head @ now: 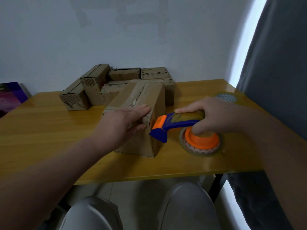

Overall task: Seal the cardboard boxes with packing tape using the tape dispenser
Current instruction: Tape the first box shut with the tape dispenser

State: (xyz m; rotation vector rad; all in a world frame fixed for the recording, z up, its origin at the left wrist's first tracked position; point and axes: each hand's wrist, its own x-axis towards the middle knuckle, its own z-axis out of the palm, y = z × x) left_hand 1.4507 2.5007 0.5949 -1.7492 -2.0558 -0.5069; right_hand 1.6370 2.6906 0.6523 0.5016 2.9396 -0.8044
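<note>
A brown cardboard box point(141, 97) stands in the middle of the wooden table point(49, 127), its top flaps closed along a rough centre seam. My left hand point(126, 118) lies flat on the box's near top edge, fingers straight, thumb down the front face. My right hand point(214, 113) grips a blue and orange tape dispenser point(167, 125) loaded with a clear tape roll point(201, 143). The dispenser's blue blade end touches the box's near right corner.
Several smaller worn cardboard boxes point(93, 85) are heaped at the back of the table against the wall. A spare tape roll point(226, 97) lies at the far right of the table. A purple object point(10, 95) sits off the left edge. A grey curtain point(274, 72) hangs on the right.
</note>
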